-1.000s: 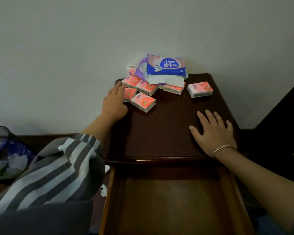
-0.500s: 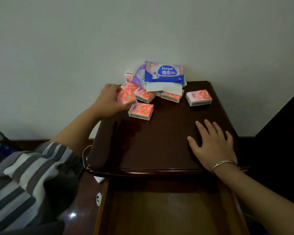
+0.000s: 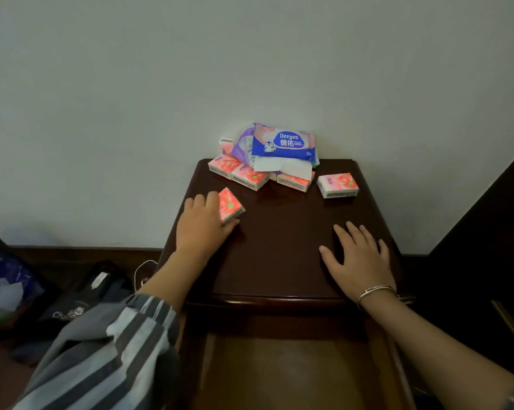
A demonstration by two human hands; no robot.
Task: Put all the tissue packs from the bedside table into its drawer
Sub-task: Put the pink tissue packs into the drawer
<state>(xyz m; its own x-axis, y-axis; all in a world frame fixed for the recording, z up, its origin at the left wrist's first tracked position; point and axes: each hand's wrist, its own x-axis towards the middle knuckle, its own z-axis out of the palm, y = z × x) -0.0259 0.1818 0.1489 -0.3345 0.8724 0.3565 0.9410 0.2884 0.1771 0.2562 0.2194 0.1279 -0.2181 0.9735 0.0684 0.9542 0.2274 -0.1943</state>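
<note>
My left hand (image 3: 204,227) is closed on a pink tissue pack (image 3: 230,206), held tilted just above the left part of the dark wooden bedside table (image 3: 282,247). Several more pink tissue packs (image 3: 250,177) lie along the back edge, one pack (image 3: 338,185) apart at the right. A blue wet-wipe pack (image 3: 284,143) and a purple pack (image 3: 244,146) rest on top of the pile. Fingers spread, my right hand (image 3: 358,255) lies flat on the table's right front. The drawer (image 3: 279,374) below stands pulled out.
A white sheet (image 3: 282,167) sticks out under the blue pack. On the floor at the left lie a black bag (image 3: 84,294), a blue plastic bag (image 3: 10,288) and a white cable (image 3: 143,270). Dark furniture (image 3: 486,232) rises at the right.
My left hand closed on a pink pack at the pile and drew it back toward me. The loose pack at the front left is gone from its spot. My right hand stayed put.
</note>
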